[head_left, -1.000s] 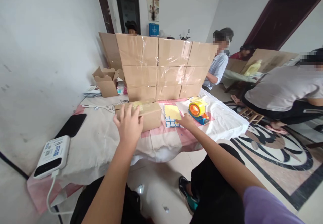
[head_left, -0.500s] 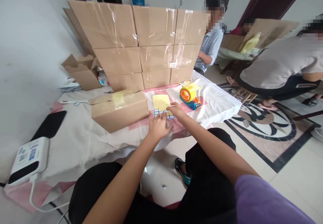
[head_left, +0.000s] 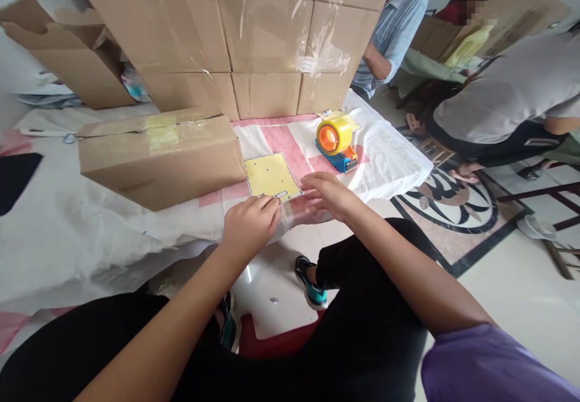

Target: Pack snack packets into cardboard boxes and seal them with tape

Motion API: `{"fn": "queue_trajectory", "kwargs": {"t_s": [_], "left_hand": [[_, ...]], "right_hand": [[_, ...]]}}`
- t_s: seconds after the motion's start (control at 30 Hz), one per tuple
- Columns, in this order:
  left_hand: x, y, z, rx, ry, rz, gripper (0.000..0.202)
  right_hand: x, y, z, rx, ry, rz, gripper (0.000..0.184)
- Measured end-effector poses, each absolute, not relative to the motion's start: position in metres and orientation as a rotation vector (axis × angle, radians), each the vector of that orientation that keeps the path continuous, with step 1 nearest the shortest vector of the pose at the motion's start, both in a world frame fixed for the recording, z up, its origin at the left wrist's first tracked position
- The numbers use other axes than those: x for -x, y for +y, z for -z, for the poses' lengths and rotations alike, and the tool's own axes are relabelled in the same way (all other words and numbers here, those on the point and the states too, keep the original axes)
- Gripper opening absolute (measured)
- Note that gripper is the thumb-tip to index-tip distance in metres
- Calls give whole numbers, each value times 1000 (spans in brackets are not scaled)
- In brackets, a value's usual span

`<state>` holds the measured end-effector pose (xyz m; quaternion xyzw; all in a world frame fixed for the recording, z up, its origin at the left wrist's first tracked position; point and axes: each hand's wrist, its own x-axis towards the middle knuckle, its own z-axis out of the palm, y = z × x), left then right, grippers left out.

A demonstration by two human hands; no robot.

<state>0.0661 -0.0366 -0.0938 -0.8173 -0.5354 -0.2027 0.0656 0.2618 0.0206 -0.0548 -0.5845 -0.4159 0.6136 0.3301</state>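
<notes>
A yellow square card [head_left: 270, 177] with a wavy dark border and small spots lies near the table's front edge. My left hand [head_left: 254, 217] is at its near edge, fingers bent and pressed together on it, the thumb tucked close beside them. At the card's right corner is my right hand [head_left: 333, 195], its fingers stretched and apart, holding nothing. Behind and to the right stands a blue and orange tape dispenser [head_left: 342, 159] with a roll of yellow tape [head_left: 334, 136]. A taped cardboard box [head_left: 163, 163] lies to the left of the card.
Stacked cardboard boxes [head_left: 267, 33] wrapped in clear tape rise behind. An open carton [head_left: 81, 57] stands at the back left, and a black flat object [head_left: 18, 178] lies on the cloth-covered table [head_left: 109, 239]. Co-workers [head_left: 385, 51] are at the right.
The view has tipped down and moved closer. My right hand has drawn off the card and opened. The blue-outlined cells on the card's near part no longer show.
</notes>
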Motion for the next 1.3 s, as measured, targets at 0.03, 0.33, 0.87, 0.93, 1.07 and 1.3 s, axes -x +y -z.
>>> {"fn": "queue_trajectory", "kwargs": {"t_s": [0.03,0.33,0.87,0.93,1.07,1.3], "left_hand": [[-64,-36,92,2438,-1585,676,33],[-64,-31,82,2240,-1577,899,40],[-66,-38,73,2262,-1691,1167,20],[-66,-38,73,2242,-1719,1185,18],[-64,-38,72,2243,-1747,1187,16],[-67,-38,73,2282,-1763,1169,19]], "right_hand": [[-262,20,54,1484,-1065,-1721,28],[-253,14,57,1168,-1189,-1650,23],[-236,-6,61,1159,-1667,-1244,46],[-235,-7,63,1120,-1628,-1235,39],[-234,-6,64,1109,-1579,-1235,40],[-233,-1,64,1007,-1442,-1384,35]]}}
